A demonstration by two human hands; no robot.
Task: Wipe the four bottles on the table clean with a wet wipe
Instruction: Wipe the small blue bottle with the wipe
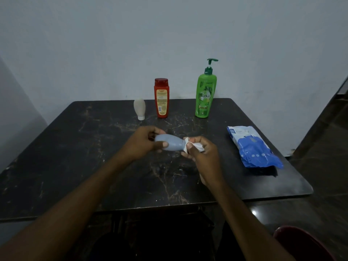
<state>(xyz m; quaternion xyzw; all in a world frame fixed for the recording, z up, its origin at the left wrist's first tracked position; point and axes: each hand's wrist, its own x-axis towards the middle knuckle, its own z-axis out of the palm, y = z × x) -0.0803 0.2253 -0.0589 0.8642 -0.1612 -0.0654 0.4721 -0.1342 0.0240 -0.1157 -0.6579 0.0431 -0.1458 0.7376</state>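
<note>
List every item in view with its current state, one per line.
Grey bottle: held sideways above the table, in left hand.
Wet wipe: bunched in right hand at the bottle's cap end.
White bottle: standing cap-down.
Red bottle: upright, capped.
Green pump bottle: upright.
Wipes pack: lying flat.

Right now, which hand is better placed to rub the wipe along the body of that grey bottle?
The right hand. It already holds the wet wipe bunched at the narrow end of the grey bottle. The left hand is wrapped around the bottle's wide end, keeping it off the table.
</note>
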